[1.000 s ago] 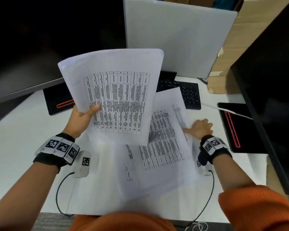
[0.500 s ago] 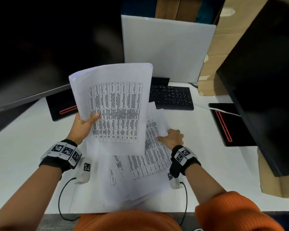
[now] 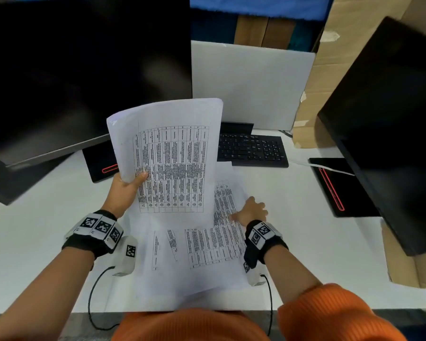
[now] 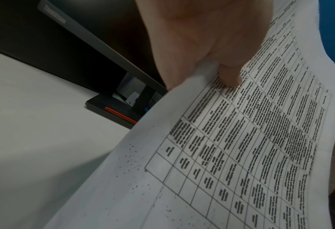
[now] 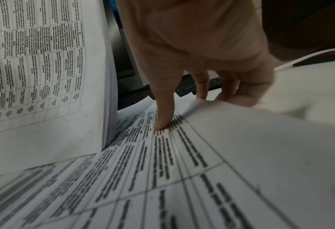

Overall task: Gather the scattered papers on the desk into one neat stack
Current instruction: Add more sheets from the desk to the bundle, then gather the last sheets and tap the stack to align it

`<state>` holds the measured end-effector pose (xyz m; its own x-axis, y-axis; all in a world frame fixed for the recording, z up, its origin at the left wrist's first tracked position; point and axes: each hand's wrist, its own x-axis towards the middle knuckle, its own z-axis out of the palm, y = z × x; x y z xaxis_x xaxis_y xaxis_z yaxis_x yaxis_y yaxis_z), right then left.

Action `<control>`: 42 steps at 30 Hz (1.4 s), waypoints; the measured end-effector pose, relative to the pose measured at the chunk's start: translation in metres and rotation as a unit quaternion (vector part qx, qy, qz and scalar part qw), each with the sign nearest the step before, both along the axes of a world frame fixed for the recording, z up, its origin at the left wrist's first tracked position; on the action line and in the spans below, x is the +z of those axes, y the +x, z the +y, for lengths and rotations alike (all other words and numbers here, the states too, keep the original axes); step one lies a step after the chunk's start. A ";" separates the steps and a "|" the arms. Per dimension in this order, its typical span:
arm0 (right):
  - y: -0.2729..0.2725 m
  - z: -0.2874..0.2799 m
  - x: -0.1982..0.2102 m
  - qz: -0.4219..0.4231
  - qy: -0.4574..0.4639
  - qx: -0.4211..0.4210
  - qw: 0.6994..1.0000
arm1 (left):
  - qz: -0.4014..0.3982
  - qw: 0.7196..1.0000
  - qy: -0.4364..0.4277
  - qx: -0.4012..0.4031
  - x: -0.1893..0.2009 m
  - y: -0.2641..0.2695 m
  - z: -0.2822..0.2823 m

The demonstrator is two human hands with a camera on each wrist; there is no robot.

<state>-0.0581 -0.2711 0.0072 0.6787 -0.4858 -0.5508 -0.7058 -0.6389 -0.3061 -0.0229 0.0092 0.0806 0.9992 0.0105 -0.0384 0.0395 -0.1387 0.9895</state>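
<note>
My left hand (image 3: 126, 190) holds up a stack of printed table sheets (image 3: 172, 153), thumb on the front and fingers behind; the left wrist view shows that hand (image 4: 202, 38) pinching the stack's (image 4: 241, 139) edge. Several loose printed sheets (image 3: 207, 247) lie overlapped and askew on the white desk (image 3: 35, 230) below it. My right hand (image 3: 250, 210) is on their right edge. In the right wrist view its thumb (image 5: 163, 117) presses on the top sheet (image 5: 182, 170) while the fingers curl at the lifted edge. The held stack (image 5: 35, 62) stands just left of it.
A black keyboard (image 3: 251, 150) lies behind the papers. Dark monitors stand at left (image 3: 71, 70) and right (image 3: 391, 119), their black bases (image 3: 100, 163) (image 3: 340, 185) on the desk. A white panel (image 3: 251, 82) and a cardboard box (image 3: 312, 107) back the desk. A white cable (image 3: 325, 166) crosses the right base.
My right hand has slid left along the desk, drawing the loose sheets in under the held stack. The left hand still holds its stack up in about the same place.
</note>
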 end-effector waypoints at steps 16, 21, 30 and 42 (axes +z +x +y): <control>-0.012 -0.034 0.048 -0.222 0.086 0.044 0.970 | -0.006 1.000 -0.012 0.024 0.003 0.002 0.025; -0.011 -0.053 0.070 -0.287 0.041 0.046 0.956 | 0.011 0.998 -0.032 0.048 -0.001 0.004 0.030; -0.013 -0.067 0.093 -0.290 0.004 0.100 0.952 | -0.015 0.998 -0.037 0.038 0.010 0.004 0.025; -0.002 -0.085 0.169 -0.450 -0.022 0.084 0.889 | -0.017 0.998 -0.044 0.044 0.019 0.007 0.015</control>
<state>-0.0606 -0.3559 0.1765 0.8995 -0.3446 0.2688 -0.0820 -0.7372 -0.6707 -0.0157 0.0243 0.0998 0.9954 0.0956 -0.0095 0.0143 -0.0491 0.9987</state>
